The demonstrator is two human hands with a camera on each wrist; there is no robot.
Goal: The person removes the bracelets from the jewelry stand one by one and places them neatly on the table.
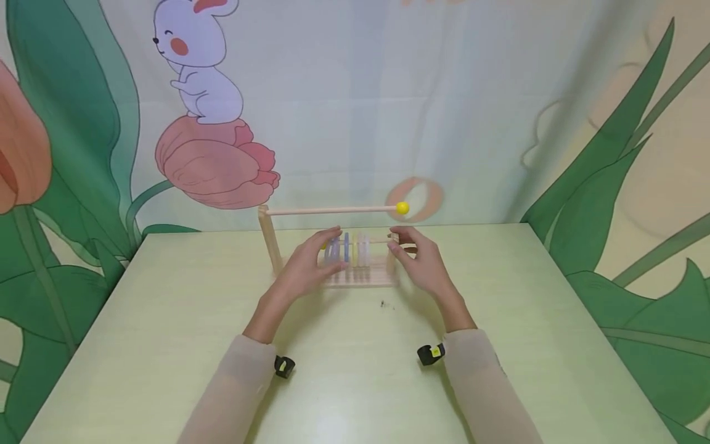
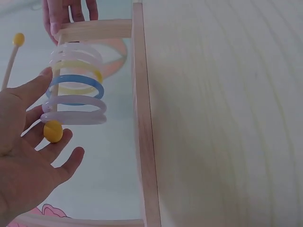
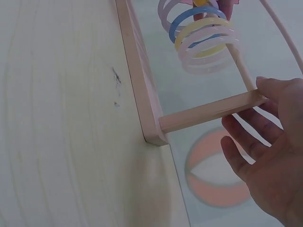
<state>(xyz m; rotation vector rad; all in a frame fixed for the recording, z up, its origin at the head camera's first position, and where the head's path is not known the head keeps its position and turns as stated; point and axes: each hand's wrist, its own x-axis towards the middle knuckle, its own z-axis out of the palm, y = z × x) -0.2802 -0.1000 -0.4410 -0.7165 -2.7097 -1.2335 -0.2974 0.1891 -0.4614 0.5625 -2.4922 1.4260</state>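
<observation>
A wooden stand [image 1: 360, 284] holds two rods at different heights. On its lower rod hang several plastic rings [image 2: 75, 97] in lilac, blue, yellow and pale pink, beside a yellow end ball [image 2: 53, 131]. My left hand [image 1: 304, 264] holds the lilac rings at the rod's left end, thumb and fingers on either side; its outer fingers are spread. At the other end my right hand [image 1: 420, 258] pinches the top of the short wooden post [image 3: 213, 112] between thumb and fingers. The upper rod [image 1: 333, 211] runs from the tall left post [image 1: 270, 240] to a yellow ball [image 1: 402, 208].
The stand is near the back of a pale table [image 1: 355, 382], before a printed curtain [image 1: 344, 111]. Small dark marks [image 1: 384, 304] lie on the tabletop in front of it. Black wrist devices [image 1: 285, 367] are worn at both sleeves.
</observation>
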